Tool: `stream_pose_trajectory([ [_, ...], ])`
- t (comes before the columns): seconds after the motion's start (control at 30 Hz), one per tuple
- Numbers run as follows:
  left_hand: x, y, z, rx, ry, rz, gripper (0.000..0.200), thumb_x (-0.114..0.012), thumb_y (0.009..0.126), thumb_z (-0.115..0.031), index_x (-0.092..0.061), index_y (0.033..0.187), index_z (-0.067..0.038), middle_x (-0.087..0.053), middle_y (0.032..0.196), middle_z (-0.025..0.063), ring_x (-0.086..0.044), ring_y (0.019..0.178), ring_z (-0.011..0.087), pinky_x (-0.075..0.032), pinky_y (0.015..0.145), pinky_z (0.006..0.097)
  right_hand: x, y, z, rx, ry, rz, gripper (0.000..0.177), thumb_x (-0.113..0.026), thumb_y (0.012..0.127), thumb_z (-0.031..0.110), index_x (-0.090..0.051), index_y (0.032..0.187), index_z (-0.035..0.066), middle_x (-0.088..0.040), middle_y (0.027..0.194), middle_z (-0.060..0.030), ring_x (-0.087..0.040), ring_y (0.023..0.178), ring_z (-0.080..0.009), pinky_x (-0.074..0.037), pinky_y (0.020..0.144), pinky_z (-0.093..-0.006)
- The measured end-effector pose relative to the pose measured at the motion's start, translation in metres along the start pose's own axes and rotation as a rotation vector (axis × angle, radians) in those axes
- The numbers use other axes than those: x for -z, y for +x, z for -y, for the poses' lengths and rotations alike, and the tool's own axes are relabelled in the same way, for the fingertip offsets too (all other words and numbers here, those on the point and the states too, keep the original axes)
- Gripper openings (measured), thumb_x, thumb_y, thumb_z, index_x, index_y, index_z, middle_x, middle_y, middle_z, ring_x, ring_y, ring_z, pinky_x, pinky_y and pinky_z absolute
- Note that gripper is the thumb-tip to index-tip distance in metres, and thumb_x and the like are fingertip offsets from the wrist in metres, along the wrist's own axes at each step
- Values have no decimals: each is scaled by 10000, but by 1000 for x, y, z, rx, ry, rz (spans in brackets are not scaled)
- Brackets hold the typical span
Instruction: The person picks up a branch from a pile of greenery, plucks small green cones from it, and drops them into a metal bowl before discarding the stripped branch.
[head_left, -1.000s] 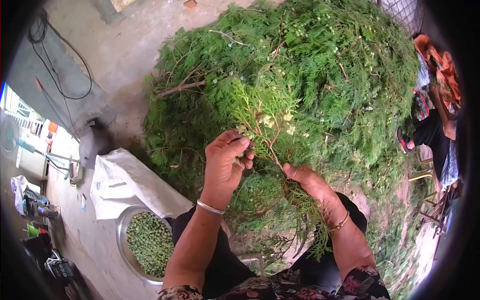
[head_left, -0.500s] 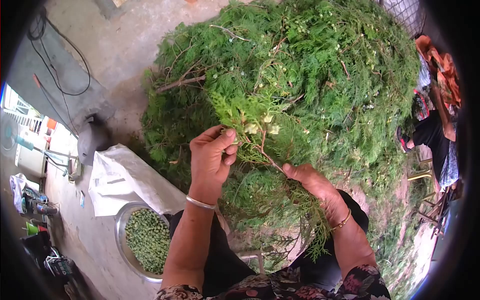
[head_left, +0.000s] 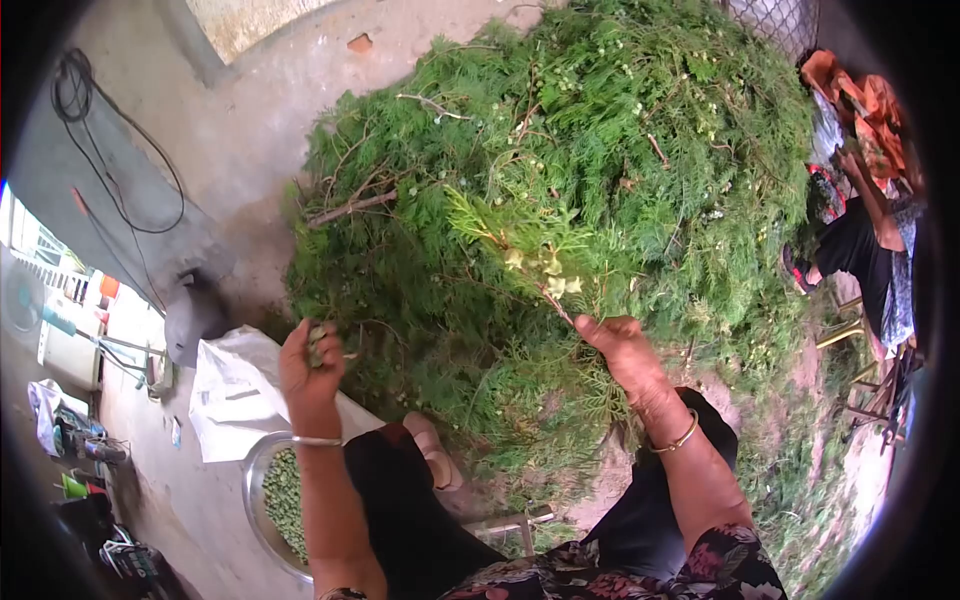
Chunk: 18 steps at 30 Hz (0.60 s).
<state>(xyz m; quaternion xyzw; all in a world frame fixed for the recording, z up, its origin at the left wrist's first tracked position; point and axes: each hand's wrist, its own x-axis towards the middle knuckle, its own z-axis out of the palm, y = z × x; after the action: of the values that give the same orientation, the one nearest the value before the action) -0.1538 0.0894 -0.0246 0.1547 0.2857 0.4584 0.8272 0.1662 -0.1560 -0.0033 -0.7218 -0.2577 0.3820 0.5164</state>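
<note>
- The right hand [head_left: 622,352] gripped the thin woody stem of a feathery green sprig [head_left: 520,250], held up against the leafy pile [head_left: 640,130].
- The left hand [head_left: 310,368] was curled tight around small green buds [head_left: 316,342] above the round metal bowl [head_left: 249,480].

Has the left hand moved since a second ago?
Yes. The left hand, clutching green bits, has left the sprig and dropped down-left toward the white sack and bowl.
</note>
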Motion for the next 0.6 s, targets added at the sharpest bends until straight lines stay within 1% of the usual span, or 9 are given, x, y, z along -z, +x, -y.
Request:
stream_pose_trajectory([
  [0.17,93,-81,-46,-660,968,-345,267,-590,702,-98,-583,922,52,-601,797,119,-578,644,186,-515,570,305,1,-1,2,75,100,-10,543,-641,854,407,-354,520,90,-277,554,50,-246,564,-100,-258,511,-309],
  [0.2,102,-101,-57,-546,968,-528,301,-582,666,-74,-598,927,76,-612,823,128,-585,654,191,-510,559,300,2,-4,5,44,120,-13,542,-638,856,407,-354,518,92,-283,554,52,-252,566,-97,-264,515,-307],
  [0.23,156,-109,-86,-408,1465,-559,428,-596,653,-74,-585,1041,105,-628,900,165,-599,700,207,-509,589,293,2,-7,8,48,128,-16,542,-638,856,407,-354,518,92,-283,554,52,-252,566,-97,-264,515,-307],
  [0.27,160,-126,-87,-327,1288,-721,538,-622,621,-30,-553,1133,120,-630,990,197,-615,803,249,-510,674,307,1,-9,10,49,150,-21,529,-647,845,422,-375,520,105,-292,554,66,-253,566,-87,-253,513,-298],
  [0.33,175,-156,-82,-431,1725,-697,621,-655,543,54,-545,1151,115,-622,1077,227,-599,989,328,-469,858,361,2,-11,11,52,176,-27,517,-657,833,437,-395,521,118,-301,555,81,-255,567,-76,-242,511,-289],
  [0.37,230,-158,-102,-389,1839,-645,579,-669,554,13,-576,1122,78,-628,1042,244,-603,977,354,-465,866,388,1,-10,9,47,151,-34,522,-650,842,427,-388,519,112,-301,551,82,-253,557,-77,-238,501,-289],
  [0.43,208,-166,-90,-412,2107,-716,501,-678,576,-27,-604,1066,51,-638,950,237,-613,914,357,-466,851,417,-2,-7,3,42,127,-40,527,-644,851,417,-382,516,106,-300,547,83,-251,546,-79,-233,491,-288],
  [0.5,175,-139,-64,-778,2096,-714,447,-665,593,-43,-604,1023,65,-633,877,227,-617,830,340,-478,824,419,-6,-2,-5,137,146,-72,525,-642,868,362,-368,511,92,-301,549,84,-241,529,-78,-213,462,-289],
  [0.6,27,-110,8,-540,1319,-324,303,-657,709,-36,-609,991,64,-628,824,128,-614,760,201,-526,675,322,-15,5,-14,192,68,-183,512,-638,879,291,-366,512,60,-296,524,54,-234,524,-83,-207,433,-302],
])
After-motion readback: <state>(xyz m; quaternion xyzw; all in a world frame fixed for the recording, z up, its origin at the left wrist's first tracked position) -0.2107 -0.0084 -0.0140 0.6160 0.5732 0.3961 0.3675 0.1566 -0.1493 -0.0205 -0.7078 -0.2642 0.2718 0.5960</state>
